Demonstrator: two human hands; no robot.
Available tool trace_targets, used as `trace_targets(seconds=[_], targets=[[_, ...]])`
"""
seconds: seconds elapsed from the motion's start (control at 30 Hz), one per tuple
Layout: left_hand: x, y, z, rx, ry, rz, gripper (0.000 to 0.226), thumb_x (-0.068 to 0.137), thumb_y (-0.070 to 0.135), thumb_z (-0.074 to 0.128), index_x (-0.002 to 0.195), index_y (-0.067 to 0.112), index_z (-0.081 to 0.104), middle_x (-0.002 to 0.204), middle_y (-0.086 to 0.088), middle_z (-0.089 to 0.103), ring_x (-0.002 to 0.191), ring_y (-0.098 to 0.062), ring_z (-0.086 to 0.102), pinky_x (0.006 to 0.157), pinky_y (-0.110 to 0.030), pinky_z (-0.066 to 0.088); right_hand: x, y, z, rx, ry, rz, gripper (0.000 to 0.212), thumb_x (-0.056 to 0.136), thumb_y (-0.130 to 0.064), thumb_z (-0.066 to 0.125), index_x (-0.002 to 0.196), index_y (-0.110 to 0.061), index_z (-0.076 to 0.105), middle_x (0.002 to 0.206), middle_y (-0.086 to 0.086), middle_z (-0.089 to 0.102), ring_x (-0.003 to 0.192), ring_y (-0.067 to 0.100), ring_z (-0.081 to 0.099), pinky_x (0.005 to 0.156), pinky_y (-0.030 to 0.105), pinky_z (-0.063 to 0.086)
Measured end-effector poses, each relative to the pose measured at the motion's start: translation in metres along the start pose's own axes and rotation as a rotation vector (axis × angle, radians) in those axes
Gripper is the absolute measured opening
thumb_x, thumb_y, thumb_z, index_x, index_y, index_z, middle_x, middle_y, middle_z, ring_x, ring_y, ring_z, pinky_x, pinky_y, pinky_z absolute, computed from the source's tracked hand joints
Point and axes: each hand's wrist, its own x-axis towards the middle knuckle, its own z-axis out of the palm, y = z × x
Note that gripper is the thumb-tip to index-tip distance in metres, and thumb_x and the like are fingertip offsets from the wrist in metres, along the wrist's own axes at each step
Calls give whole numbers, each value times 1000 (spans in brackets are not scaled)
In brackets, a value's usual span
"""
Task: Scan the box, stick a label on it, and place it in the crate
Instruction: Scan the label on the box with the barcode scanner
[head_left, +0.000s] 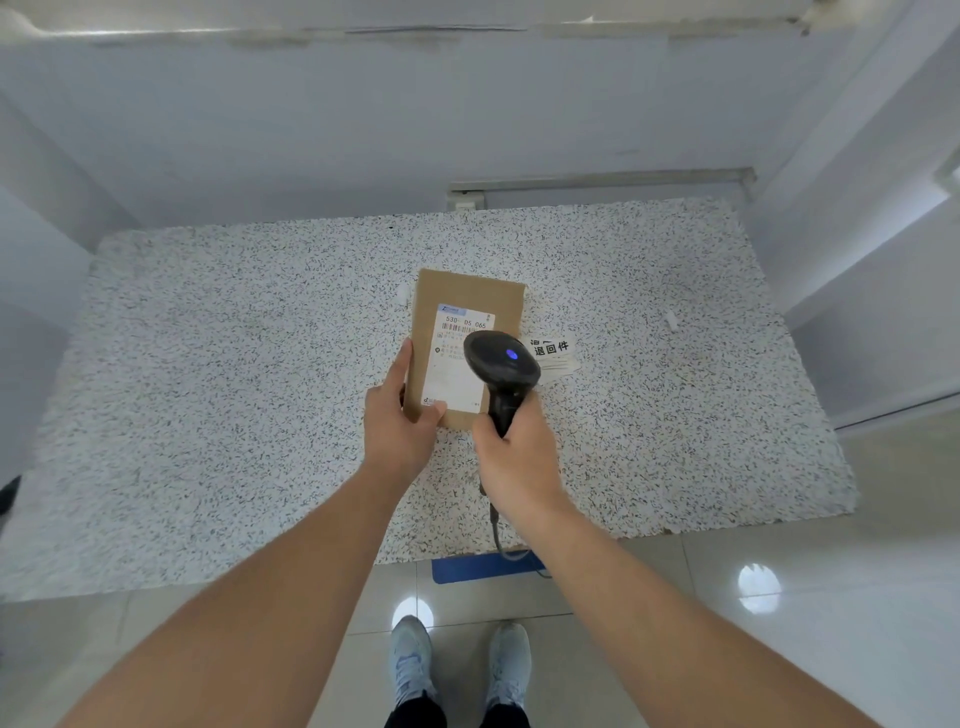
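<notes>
Fingers (402, 364) on box (467, 296), right hand (519, 457) round scanner (501, 364)

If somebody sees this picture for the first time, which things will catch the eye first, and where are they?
First the black scanner with its blue light, gripped by the right hand above the centre of the speckled table. Under it the left hand holds the brown box with its white shipping label.

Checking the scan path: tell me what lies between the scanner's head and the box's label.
Nothing: in the head view the scanner hovers over the label on the box, no object between them.
</notes>
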Motion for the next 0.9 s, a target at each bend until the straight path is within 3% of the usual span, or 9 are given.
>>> trace_targets(seconds=[0.1, 0.2, 0.37, 0.43, 0.53, 0.6, 0.7, 0.8, 0.9], targets=[[1, 2, 0, 1, -8, -8, 87, 92, 13, 71, 154, 54, 26, 126, -6, 57, 104, -10, 62, 66, -9, 49, 0, -1, 2, -6, -8, 10, 14, 97, -21, 63, 107, -20, 53, 73, 1, 56, 51, 7, 52, 47, 23, 45], [1, 5, 0, -30, -14, -34, 86, 92, 11, 71, 155, 52, 28, 125, -6, 60, 107, -12, 63, 70, -11, 48, 3, 2, 2, -13, -3, 7, 15, 96, -23, 64, 106, -23, 53, 72, -1, 57, 46, 1, 51, 46, 21, 45], [0, 5, -2, -88, 33, -78, 86, 90, 10, 73, 156, 44, 32, 109, 8, 67, 96, -4, 65, 59, -6, 49, 14, 14, -6, -52, 53, 36, 17, 99, -18, 59, 108, -26, 48, 76, 2, 59, 43, -2, 55, 42, 16, 44], [1, 3, -3, -112, 43, -108, 86, 89, 10, 73, 156, 44, 32, 106, 10, 66, 93, -4, 66, 57, -8, 49, 18, 21, -11, -90, 72, 42, 22, 100, -15, 58, 113, -26, 45, 81, 4, 62, 48, 1, 59, 42, 14, 44], [4, 3, -2, -158, 45, -159, 86, 89, 8, 73, 155, 46, 33, 107, 9, 64, 95, -6, 67, 69, -20, 55, 27, 33, -19, -193, 104, 56, 26, 101, -13, 58, 118, -23, 41, 90, 6, 65, 61, 12, 63, 43, 14, 46], [8, 3, -2, -168, 49, -188, 86, 90, 7, 74, 155, 47, 34, 108, 11, 64, 91, -4, 67, 63, -15, 55, 33, 43, -25, -247, 129, 81, 25, 102, -14, 58, 117, -22, 39, 94, 7, 64, 67, 17, 66, 44, 19, 49], [12, 3, -2, -174, 59, -220, 84, 90, 11, 75, 152, 51, 35, 106, 13, 63, 88, -3, 66, 53, -12, 51, 43, 57, -30, -389, 205, 86, 26, 100, -14, 61, 119, -16, 43, 109, 8, 56, 89, 25, 65, 66, 36, 61], [14, 0, -3, -159, 58, -222, 83, 89, 15, 76, 152, 51, 35, 108, 12, 63, 95, -4, 64, 67, -19, 50, 52, 71, -34, -509, 264, 122, 36, 98, -12, 65, 128, -7, 45, 123, 13, 46, 107, 28, 55, 91, 44, 56], [17, 0, -2, -146, 61, -216, 82, 90, 15, 75, 153, 49, 36, 108, 13, 61, 98, -2, 62, 72, -21, 50, 60, 80, -37, -549, 289, 170, 41, 97, -12, 66, 132, -5, 45, 126, 16, 44, 113, 30, 51, 98, 47, 53]])
